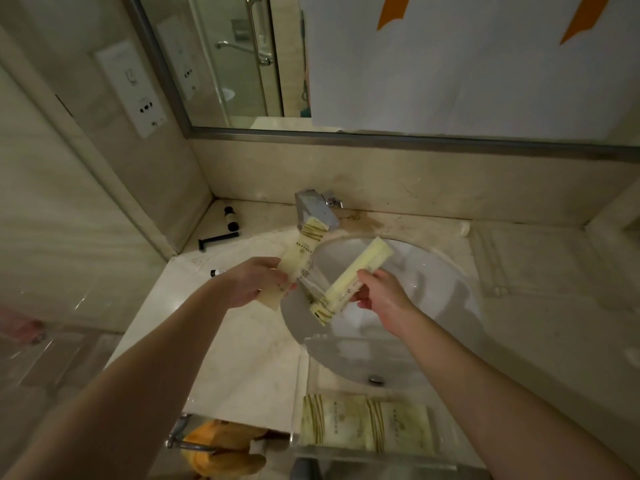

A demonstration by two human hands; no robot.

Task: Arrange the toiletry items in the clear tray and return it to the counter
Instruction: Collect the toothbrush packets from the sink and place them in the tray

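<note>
- Left hand [254, 284], at 9 o'clock of the white basin [433, 282], is closed around one long cream paper sachet [300, 252].
- Right hand [379, 294] pinches a second cream sachet [349, 282], probably for aligning both.
- Clear acrylic tray [363, 459], at 6 o'clock, already holds flat cream packets [367, 424].

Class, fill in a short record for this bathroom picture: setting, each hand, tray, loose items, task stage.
setting: marble counter with sink and faucet, below a mirror
left hand: holds a cream packet over the counter edge
right hand: holds a second packet over the sink
tray: clear, at the sink's near edge, two flat packets inside
loose items: small bottle and razor in the back left corner
task stage: items not all in the tray yet
</note>
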